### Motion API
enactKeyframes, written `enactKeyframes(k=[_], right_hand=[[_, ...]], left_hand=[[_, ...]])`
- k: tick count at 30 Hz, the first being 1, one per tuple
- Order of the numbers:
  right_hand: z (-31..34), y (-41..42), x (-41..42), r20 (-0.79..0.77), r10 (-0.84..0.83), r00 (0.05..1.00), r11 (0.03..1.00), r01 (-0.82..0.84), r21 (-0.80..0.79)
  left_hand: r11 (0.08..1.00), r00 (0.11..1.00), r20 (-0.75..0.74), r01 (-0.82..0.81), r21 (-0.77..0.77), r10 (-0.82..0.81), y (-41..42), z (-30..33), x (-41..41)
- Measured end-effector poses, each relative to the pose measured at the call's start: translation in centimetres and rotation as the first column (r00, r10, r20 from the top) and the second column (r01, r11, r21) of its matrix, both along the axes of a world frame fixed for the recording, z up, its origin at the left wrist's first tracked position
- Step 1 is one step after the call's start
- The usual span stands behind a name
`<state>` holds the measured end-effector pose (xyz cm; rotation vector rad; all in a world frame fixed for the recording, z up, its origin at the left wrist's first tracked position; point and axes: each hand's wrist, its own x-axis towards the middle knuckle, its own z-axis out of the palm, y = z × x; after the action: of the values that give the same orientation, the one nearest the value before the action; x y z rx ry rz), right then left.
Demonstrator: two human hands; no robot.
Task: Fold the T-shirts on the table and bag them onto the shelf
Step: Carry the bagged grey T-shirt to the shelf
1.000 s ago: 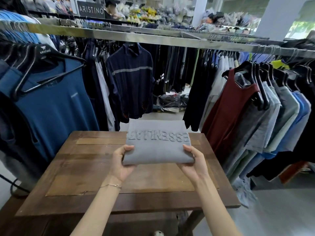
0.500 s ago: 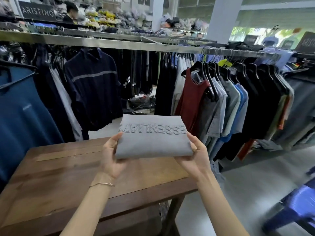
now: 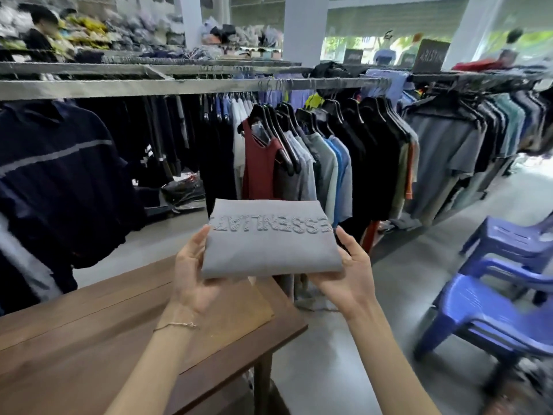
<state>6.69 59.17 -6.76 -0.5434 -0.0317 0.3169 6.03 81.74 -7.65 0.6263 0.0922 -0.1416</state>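
Head view, folded grey T-shirt (image 3: 270, 238) gripped between left hand (image 3: 191, 274), right hand (image 3: 350, 274)

Both forearms extended up from the lower frame, left hand (image 3: 191, 274) and right hand (image 3: 351, 274) raised mid-frame, fingers curled in grip, thin bracelet (image 3: 175, 325) worn on left wrist

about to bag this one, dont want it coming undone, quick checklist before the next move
1. Grey T-shirt folded into a neat block: ok.
2. Left hand grip under its left edge: ok.
3. Right hand supporting its right edge: ok.
4. Shirt lifted clear of the wooden table: ok.
5. Bag within reach: cannot tell, none in view.
6. Blue plastic chairs at the right out of your path: cannot tell.
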Motion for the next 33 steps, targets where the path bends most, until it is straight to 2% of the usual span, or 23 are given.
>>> enactKeyframes(k=[3,6,12,17,24,27,29,33], right_hand=[[-0.2,-3.9,1.9,-0.027,-0.059,0.998,0.996,0.057,-0.07],[0.1,-8.0,3.4,0.015,-0.115,0.993,0.992,0.116,-0.046],[0.4,-15.1,5.6,0.011,-0.227,0.974,0.966,0.227,-0.123],[0.4,-20.3,6.2,-0.013,-0.37,0.929,0.923,0.366,-0.118],[0.4,-24.8,6.1,-0.026,-0.517,0.856,0.84,0.501,-0.207],[0.4,-26.7,6.1,-0.072,-0.644,0.762,0.748,0.607,-0.269],[0.2,-27.9,6.1,-0.09,-0.749,0.656,0.635,0.673,-0.378],[0.4,-29.8,4.7,0.045,-0.876,0.48,0.37,0.729,-0.576]], left_hand=[[0.996,0.996,0.025,0.086,-0.008,-0.085,-3.9,0.5,2.4],[0.991,0.991,0.02,0.133,-0.023,-0.132,-8.1,1.2,4.7],[0.975,0.975,-0.024,0.22,0.02,-0.219,-15.4,2.0,9.1],[0.947,0.947,-0.021,0.321,0.026,-0.321,-20.8,2.2,11.6],[0.871,0.873,-0.053,0.487,0.067,-0.484,-26.8,1.9,16.1],[0.814,0.824,-0.041,0.565,0.133,-0.565,-29.8,2.5,17.8],[0.758,0.773,-0.016,0.625,0.187,-0.634,-31.8,3.1,18.8],[0.61,0.648,0.023,0.704,0.363,-0.762,-36.1,3.3,20.3]])
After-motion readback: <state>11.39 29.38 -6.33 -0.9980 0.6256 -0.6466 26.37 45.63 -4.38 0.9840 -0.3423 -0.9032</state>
